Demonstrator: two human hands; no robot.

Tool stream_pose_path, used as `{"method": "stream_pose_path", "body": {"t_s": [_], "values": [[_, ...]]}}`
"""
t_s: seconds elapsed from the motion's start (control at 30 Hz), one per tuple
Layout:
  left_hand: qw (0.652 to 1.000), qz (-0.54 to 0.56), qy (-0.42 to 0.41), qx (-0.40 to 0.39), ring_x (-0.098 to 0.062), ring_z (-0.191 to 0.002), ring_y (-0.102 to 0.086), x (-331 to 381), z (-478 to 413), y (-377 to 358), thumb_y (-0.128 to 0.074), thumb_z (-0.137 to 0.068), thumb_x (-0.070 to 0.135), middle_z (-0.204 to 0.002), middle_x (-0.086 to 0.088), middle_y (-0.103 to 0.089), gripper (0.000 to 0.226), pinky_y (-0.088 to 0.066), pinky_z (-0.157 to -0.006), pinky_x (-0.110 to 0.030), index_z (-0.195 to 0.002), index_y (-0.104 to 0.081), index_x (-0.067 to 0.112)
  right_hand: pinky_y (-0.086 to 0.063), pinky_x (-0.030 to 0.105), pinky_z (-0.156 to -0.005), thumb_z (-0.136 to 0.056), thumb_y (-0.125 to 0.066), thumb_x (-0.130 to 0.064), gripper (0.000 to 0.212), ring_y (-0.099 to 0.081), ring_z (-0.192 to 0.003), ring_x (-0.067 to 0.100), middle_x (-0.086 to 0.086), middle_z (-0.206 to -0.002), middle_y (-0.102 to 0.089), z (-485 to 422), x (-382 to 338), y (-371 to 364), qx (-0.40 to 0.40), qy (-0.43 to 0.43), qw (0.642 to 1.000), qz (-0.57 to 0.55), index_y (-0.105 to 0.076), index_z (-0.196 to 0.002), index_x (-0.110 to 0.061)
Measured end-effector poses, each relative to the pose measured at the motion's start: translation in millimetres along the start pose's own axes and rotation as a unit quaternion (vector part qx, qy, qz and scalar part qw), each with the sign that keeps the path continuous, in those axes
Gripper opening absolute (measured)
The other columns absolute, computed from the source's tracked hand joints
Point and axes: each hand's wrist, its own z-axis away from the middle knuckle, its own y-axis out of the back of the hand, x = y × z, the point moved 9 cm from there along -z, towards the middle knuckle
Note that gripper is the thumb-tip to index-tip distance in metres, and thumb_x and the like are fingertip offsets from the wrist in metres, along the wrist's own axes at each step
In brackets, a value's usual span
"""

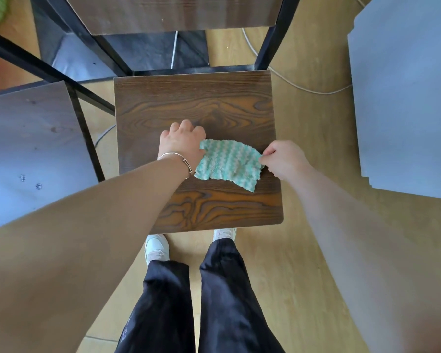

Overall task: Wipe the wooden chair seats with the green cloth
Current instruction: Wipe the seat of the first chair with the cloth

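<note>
We see the green cloth (pixel 228 163) lying spread on the wooden chair seat (pixel 196 105), a little toward four o'clock of the seat's middle, its striped green-and-white pile facing up. At the cloth's nine o'clock edge the left hand (pixel 181 142) sits knuckles up, fingers curled together over that edge and against the wood; we cannot tell whether they actually grip the fabric. At the three o'clock edge the right hand (pixel 284 159) pinches the cloth's corner between thumb and forefinger, the other fingers folded in. A thin bracelet (pixel 181 159) circles the left wrist.

The seat's dark grain runs side to side, and the black metal frame (pixel 270 47) rises at twelve o'clock to the backrest (pixel 173 14). At six o'clock, just past the seat's front edge, stand two white shoes (pixel 157 248) below dark trousers (pixel 214 296). A second seat (pixel 31 149) lies at nine o'clock, a grey board (pixel 405 98) at three o'clock, and a pale cable (pixel 295 85) curves over the wooden floor (pixel 311 225) at two o'clock.
</note>
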Motion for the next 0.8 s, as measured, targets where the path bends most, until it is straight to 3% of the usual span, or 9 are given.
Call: {"method": "stream_pose_path", "body": {"t_s": [0.13,0.3,0.57,0.67,0.8], "values": [[0.998,0.053,0.021,0.016,-0.030,-0.114,-0.044,-14,-4,12,-0.057,-0.091,0.028,-0.121,-0.005,-0.047,0.018,-0.038,-0.096,-0.043,-0.109,-0.061,0.025,-0.051,0.026,-0.045,-0.093,-0.053,-0.013,0.009,-0.065,-0.052,0.016,0.006,-0.072,-0.071,2,-2,7,0.004,-0.035,0.992,-0.120,-0.062,-0.091,-0.015],[0.981,0.175,0.026,0.079,-0.025,-0.096,-0.057,-35,0,47,-0.061,-0.089,0.023,-0.102,0.001,-0.056,0.007,-0.049,-0.090,-0.044,-0.096,-0.061,0.022,-0.062,0.032,-0.063,-0.089,-0.060,-0.009,0.007,-0.072,-0.069,0.013,0.004,-0.084,-0.072,0,-29,33,0.057,0.016,0.973,-0.224,-0.061,-0.090,-0.016],[0.949,0.245,-0.002,0.198,-0.020,-0.088,-0.058,-56,32,83,-0.069,-0.084,0.020,-0.093,0.004,-0.059,0.008,-0.051,-0.079,-0.038,-0.088,-0.062,0.022,-0.060,0.030,-0.072,-0.090,-0.066,-0.021,0.009,-0.073,-0.078,0.010,0.001,-0.088,-0.073,17,-58,56,0.093,0.089,0.944,-0.303,-0.065,-0.097,-0.015],[0.963,0.217,-0.001,0.157,-0.026,-0.096,-0.056,-56,48,50,-0.068,-0.084,0.020,-0.100,0.000,-0.060,0.009,-0.048,-0.084,-0.041,-0.092,-0.065,0.022,-0.061,0.034,-0.073,-0.090,-0.066,-0.016,0.009,-0.073,-0.074,0.013,0.006,-0.085,-0.072,21,-34,31,0.081,0.042,0.949,-0.303,-0.066,-0.095,-0.009],[0.997,0.078,0.012,-0.004,-0.030,-0.118,-0.043,-54,67,-16,-0.062,-0.089,0.036,-0.127,-0.003,-0.050,0.035,-0.039,-0.097,-0.043,-0.123,-0.057,0.028,-0.061,0.037,-0.075,-0.089,-0.063,-0.011,0.005,-0.073,-0.072,0.014,0.006,-0.090,-0.071,29,5,-17,0.074,-0.032,0.962,-0.259,-0.064,-0.094,-0.009]]}}
